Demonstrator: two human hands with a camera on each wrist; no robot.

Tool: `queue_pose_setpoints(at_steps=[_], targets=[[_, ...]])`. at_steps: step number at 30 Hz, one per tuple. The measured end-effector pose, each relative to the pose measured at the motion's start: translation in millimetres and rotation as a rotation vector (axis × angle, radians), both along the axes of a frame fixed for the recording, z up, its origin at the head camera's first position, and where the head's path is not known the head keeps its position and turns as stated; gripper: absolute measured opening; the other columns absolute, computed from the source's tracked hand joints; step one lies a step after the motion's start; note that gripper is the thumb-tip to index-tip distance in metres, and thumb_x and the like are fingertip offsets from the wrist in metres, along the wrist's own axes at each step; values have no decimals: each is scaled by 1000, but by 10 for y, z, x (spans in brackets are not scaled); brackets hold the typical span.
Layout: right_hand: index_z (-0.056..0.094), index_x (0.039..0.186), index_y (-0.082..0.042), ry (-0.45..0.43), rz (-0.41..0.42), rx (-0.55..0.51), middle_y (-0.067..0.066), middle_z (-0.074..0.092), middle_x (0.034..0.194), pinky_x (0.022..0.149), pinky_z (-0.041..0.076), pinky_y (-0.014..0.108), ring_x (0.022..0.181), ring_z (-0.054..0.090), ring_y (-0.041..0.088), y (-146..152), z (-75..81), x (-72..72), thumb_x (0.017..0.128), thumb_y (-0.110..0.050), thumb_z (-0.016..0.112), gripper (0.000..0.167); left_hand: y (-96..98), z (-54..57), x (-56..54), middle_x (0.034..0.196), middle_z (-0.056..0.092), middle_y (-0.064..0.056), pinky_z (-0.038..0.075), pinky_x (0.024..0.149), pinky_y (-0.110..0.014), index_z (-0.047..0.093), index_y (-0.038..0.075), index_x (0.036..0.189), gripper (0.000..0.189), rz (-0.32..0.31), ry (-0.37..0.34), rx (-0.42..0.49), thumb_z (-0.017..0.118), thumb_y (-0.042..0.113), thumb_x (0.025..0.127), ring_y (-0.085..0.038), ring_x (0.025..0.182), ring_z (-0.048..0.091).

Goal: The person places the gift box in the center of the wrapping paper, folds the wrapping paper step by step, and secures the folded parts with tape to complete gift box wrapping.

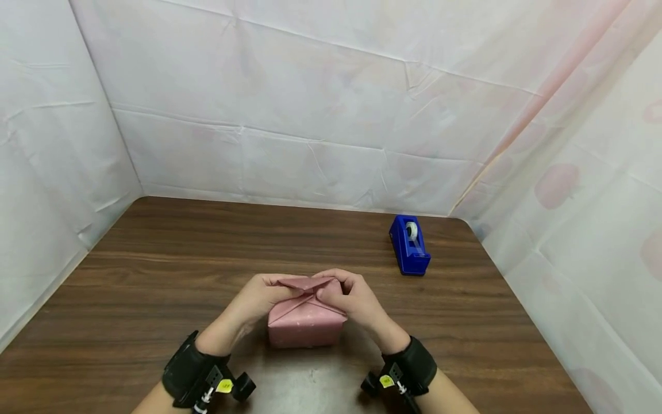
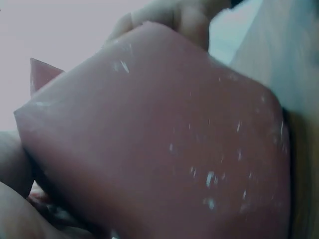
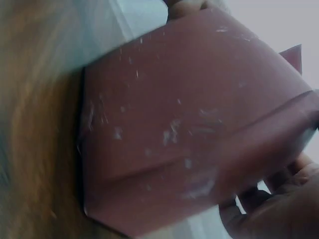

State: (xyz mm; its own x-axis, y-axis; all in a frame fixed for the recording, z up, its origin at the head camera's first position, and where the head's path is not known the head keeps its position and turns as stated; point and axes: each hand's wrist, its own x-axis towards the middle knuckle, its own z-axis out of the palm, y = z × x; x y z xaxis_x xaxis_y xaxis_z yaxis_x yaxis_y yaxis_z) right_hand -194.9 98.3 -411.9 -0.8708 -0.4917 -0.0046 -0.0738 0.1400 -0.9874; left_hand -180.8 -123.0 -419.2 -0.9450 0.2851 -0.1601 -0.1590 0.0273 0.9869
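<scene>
A box wrapped in pink paper (image 1: 306, 329) stands on the table in front of me, its paper folded and gathered on top. My left hand (image 1: 269, 297) pinches the folded paper at the upper left, thumb on top. On the other side my right hand (image 1: 347, 293) pinches the paper at the upper right, its thumb near the middle of the folds. Close up in the left wrist view, the box's pink side (image 2: 164, 129) shows pale scuffs. A creased pink face (image 3: 164, 119) fills much of the right wrist view, with fingers along its edge.
A blue tape dispenser (image 1: 412, 261) with a roll of clear tape stands at the back right of the brown wooden table (image 1: 170, 259). White sheeting (image 1: 289, 92) hangs behind the table and along both sides.
</scene>
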Motion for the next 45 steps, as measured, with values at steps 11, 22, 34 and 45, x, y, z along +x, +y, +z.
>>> queue_pose_setpoints(at_steps=[11, 22, 34, 45], targets=[[66, 115, -10, -152, -29, 96, 6, 71, 99, 69, 53, 27, 80, 65, 12, -63, 102, 22, 83, -21, 76, 36, -70, 3, -23, 108, 72, -10, 51, 73, -25, 71, 3, 113, 35, -86, 105, -68, 68, 28, 89, -7, 89, 63], [69, 112, -13, -125, -40, 156, 5, 71, 101, 69, 51, 27, 78, 62, 10, -90, 79, 8, 81, -24, 77, 34, -365, -47, -124, 97, 75, -5, 51, 79, -23, 77, 9, 100, 20, -183, 445, -259, 64, 22, 93, -1, 89, 66], [70, 112, -15, -99, -46, 152, 4, 70, 110, 73, 51, 26, 85, 62, 8, -77, 75, 6, 82, -23, 76, 32, -232, -105, -124, 101, 74, -9, 53, 72, -22, 75, 4, 104, 18, -103, 465, -124, 65, 12, 91, -1, 88, 66], [72, 115, -17, -36, -143, 157, 5, 70, 116, 78, 51, 23, 100, 64, 8, -97, 43, 18, 80, -22, 77, 36, -146, -257, -71, 96, 69, 2, 53, 64, -26, 59, 0, 126, 34, -185, 317, 92, 58, 9, 93, -5, 74, 63]])
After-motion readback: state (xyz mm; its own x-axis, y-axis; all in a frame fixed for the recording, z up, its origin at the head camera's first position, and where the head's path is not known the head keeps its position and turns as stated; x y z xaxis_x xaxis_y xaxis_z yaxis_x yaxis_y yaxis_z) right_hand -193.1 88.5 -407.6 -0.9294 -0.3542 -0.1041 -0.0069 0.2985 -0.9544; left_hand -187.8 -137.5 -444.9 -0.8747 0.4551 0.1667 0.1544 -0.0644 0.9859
